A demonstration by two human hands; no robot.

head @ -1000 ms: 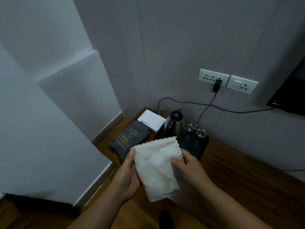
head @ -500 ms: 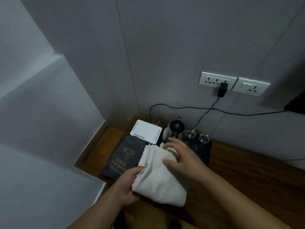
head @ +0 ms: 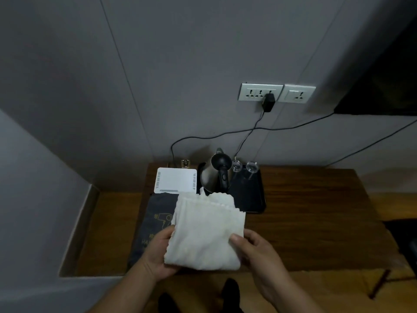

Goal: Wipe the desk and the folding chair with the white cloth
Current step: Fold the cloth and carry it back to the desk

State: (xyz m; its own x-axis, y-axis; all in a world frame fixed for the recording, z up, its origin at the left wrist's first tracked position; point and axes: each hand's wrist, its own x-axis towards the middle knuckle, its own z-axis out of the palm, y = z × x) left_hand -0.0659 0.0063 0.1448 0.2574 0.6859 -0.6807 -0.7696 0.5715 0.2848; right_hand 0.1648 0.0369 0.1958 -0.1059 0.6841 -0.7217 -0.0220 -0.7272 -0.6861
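A folded white cloth [head: 206, 231] is held flat above the front left of the wooden desk [head: 311, 213]. My left hand [head: 158, 254] grips its left edge, thumb on top. Gripping its right edge is my right hand [head: 255, 249], with the thumb pressed on the cloth. A dark folding chair [head: 404, 236] shows partly at the right edge, with a reddish leg below the desk corner.
On the desk stand a white flat box [head: 176, 180], a steel kettle [head: 214, 175] and two glasses [head: 244, 166] on a black tray [head: 248, 195], and a dark hair-dryer bag [head: 153, 222]. Cables run to wall sockets [head: 276, 93]. A white wall ledge [head: 33, 199] is left.
The view has swung right and down, facing the desk squarely. The cloth went from bunched to a flat fold; my right hand shifted from its top to its right edge.
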